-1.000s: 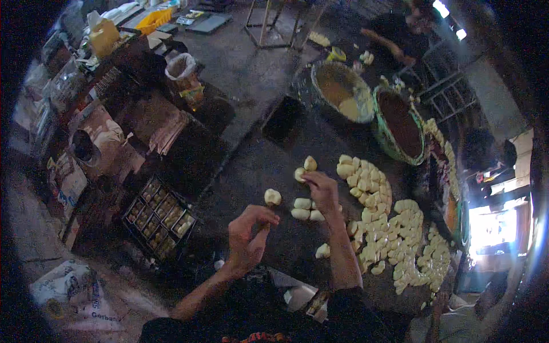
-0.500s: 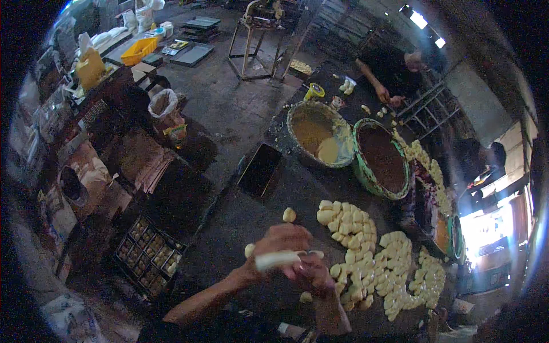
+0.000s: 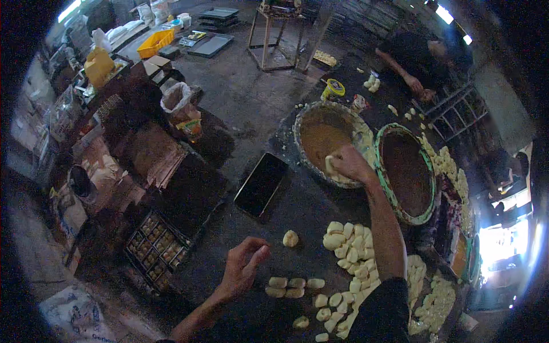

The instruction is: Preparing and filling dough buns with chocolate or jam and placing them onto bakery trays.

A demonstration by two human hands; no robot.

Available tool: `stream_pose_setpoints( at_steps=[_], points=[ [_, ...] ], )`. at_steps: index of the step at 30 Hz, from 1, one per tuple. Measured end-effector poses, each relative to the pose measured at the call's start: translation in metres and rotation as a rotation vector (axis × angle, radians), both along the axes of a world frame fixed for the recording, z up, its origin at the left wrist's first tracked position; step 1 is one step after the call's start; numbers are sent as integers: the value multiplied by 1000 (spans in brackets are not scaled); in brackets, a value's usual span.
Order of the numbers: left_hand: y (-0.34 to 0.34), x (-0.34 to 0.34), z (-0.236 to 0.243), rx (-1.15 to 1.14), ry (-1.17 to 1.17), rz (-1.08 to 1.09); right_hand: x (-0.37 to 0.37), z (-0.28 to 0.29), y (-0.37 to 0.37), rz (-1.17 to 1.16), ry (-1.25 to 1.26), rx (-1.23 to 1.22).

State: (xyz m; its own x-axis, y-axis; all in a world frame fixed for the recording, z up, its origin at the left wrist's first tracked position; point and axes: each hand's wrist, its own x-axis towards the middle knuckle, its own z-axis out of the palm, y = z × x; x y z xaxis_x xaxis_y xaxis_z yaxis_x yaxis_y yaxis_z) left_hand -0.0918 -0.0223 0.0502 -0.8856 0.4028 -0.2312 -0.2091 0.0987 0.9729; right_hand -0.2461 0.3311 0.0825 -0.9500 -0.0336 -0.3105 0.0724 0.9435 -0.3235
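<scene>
- Showing at left a black sectioned tray (image 3: 158, 249) filled with small pale pieces.
- Hovering over the dark table (image 3: 314, 208) with left hand (image 3: 241, 268), empty, fingers loosely bent.
- Displaying nearby a black pan (image 3: 262, 186), one dough ball (image 3: 290, 238) and dough rolls (image 3: 294, 287) in two rows.
- Reaching into a wide tub (image 3: 298, 147) with right hand (image 3: 353, 166), fingers curled against a pale lump (image 3: 330, 166); cannot tell whether gripping.
- Showing rightward dough pieces (image 3: 357, 251) and a green-rimmed tub (image 3: 430, 206).

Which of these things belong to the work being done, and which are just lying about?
Apparently in use:
right hand, holding a pale lump
brown-filled basin beneath it
left hand, near a lone dough-like piece
short rows of pieces
larger spread of pieces

Apparently lying about:
yellow crate
yellow jug
grey tray
</scene>
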Motion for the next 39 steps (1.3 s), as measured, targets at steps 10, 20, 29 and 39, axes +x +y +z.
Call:
stream_pose_setpoints(
  at_steps=[10, 20, 29, 39],
  points=[
    [-7, 36, 17, 426, -524, -110, 262, 39, -197, -791, 92, -1456],
    [-140, 80, 53, 391, 539, -273, 330, 58, -350, -450, 293, -488],
    [-217, 62, 84, 105, -67, -412, 328, 91, -412, 383, 655, -242],
    [-181, 89, 73, 185, 1135, -326, 356, 71, -369, -503, 443, -775]
  ],
)
